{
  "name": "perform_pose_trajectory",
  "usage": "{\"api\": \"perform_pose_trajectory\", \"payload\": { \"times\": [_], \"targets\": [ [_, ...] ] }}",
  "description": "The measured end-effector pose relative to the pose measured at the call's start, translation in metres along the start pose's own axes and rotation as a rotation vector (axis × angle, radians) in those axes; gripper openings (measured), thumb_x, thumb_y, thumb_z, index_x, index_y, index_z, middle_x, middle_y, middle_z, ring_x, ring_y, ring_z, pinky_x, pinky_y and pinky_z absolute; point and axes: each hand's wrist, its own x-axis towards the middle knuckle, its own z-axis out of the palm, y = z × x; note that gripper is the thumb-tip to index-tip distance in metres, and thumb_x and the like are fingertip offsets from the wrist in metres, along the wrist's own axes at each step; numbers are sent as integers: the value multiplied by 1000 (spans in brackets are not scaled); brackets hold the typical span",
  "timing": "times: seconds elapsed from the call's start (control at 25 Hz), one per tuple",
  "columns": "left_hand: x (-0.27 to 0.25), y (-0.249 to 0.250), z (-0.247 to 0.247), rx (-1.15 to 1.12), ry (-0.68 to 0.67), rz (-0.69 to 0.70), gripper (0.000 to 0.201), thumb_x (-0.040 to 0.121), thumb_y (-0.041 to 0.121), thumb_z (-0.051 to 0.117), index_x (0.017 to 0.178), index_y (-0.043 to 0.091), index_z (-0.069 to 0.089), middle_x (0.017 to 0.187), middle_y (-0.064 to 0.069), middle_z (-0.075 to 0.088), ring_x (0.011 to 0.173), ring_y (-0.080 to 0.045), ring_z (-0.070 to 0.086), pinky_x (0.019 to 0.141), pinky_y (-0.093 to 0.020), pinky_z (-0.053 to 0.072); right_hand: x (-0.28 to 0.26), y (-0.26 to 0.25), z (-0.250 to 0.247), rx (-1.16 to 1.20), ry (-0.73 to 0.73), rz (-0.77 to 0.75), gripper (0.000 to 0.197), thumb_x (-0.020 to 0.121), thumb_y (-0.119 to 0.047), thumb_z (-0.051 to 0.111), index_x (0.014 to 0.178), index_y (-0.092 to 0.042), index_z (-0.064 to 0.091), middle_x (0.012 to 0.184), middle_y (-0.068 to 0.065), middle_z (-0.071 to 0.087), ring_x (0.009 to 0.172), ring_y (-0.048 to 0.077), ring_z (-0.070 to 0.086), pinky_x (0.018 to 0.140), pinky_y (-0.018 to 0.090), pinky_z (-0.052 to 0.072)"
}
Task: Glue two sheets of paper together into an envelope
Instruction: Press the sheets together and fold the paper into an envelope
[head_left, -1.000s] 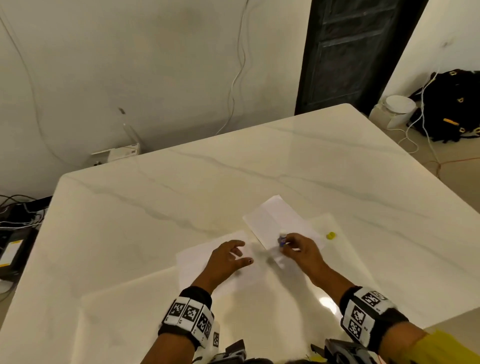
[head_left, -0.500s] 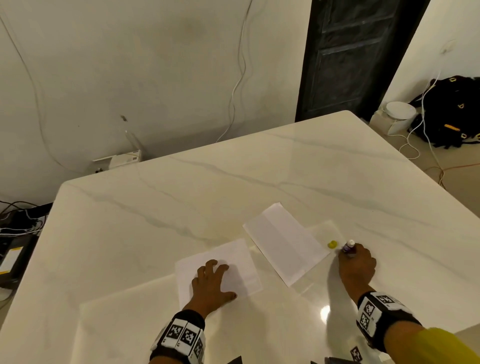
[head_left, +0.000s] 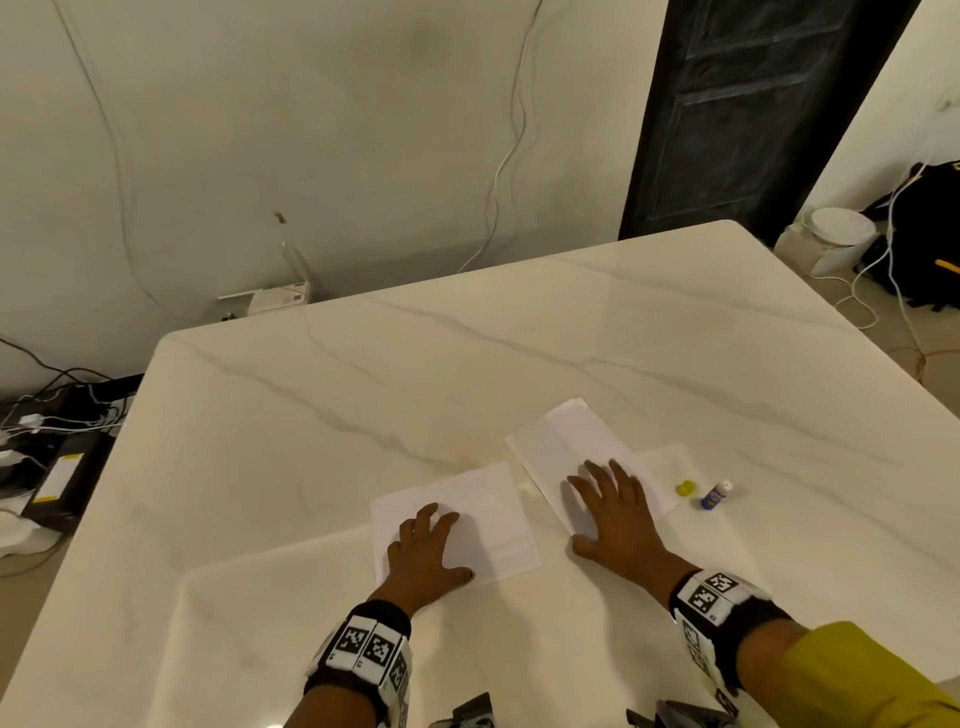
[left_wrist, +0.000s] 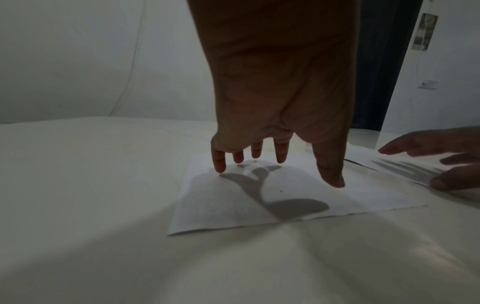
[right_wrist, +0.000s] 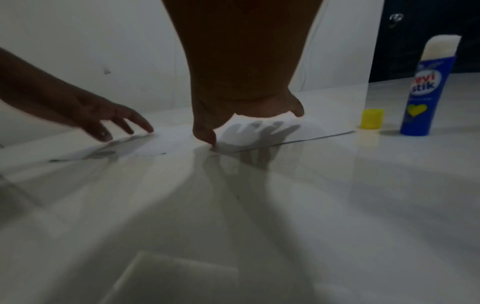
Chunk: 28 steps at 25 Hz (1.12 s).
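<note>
Two white sheets lie on the marble table (head_left: 519, 364). My left hand (head_left: 441, 540) rests flat on the left sheet (head_left: 488, 499) with its fingers spread; the left wrist view shows its fingertips (left_wrist: 219, 167) touching the left sheet (left_wrist: 298, 203). My right hand (head_left: 602, 509) lies flat on the near end of the angled right sheet (head_left: 566, 436), holding nothing. A blue glue stick (head_left: 716, 494) stands upright and uncapped to the right of that sheet. Its yellow cap (head_left: 685, 488) sits just left of it. The right wrist view shows the glue stick (right_wrist: 426, 92) and cap (right_wrist: 372, 119).
Past the table's left edge, cables and a dark box (head_left: 57, 467) lie on the floor. A dark door (head_left: 753, 114), a white container (head_left: 836, 244) and a black bag (head_left: 930, 234) stand beyond the far right corner. Bare marble stretches behind the sheets.
My right hand carried the glue stick from the right sheet to the cap, stood it there, let go, and came back flat onto the right sheet. My left hand flattened on the left sheet.
</note>
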Motion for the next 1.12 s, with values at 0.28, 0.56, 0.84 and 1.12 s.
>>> {"api": "perform_pose_trajectory", "payload": {
  "times": [0.28,0.56,0.84,1.12],
  "targets": [
    [-6,-13,-3,-63,48,-34,73,78,45,61,139,27,25,151,-1,15,136,-27,19,109,-43,26,13,-11,-19,-144,-60,76,56,83,-7,48,137,-18,35,143,8,42,128,33,42,99,42,42],
    [3,-5,-39,-1133,271,-127,25,92,38,43,102,22,59,105,-14,63,91,-27,60,79,-33,47,18,-52,-26,253,315,-399,40,73,-14,51,112,-22,59,106,3,72,99,15,59,91,40,49],
    [2,-35,-44,-1205,261,-355,31,86,29,58,109,8,56,91,-14,63,74,-29,62,57,-32,52,14,-73,7,-198,-93,-673,40,66,-30,50,105,-39,52,110,-10,71,107,18,66,89,55,52],
    [8,-62,-21,-978,410,-328,19,80,0,58,98,7,59,101,-17,63,97,-36,58,88,-48,48,12,-70,21,25,-80,-480,62,72,-57,45,128,-32,48,146,-3,41,137,24,27,112,57,17]
  ]
}}
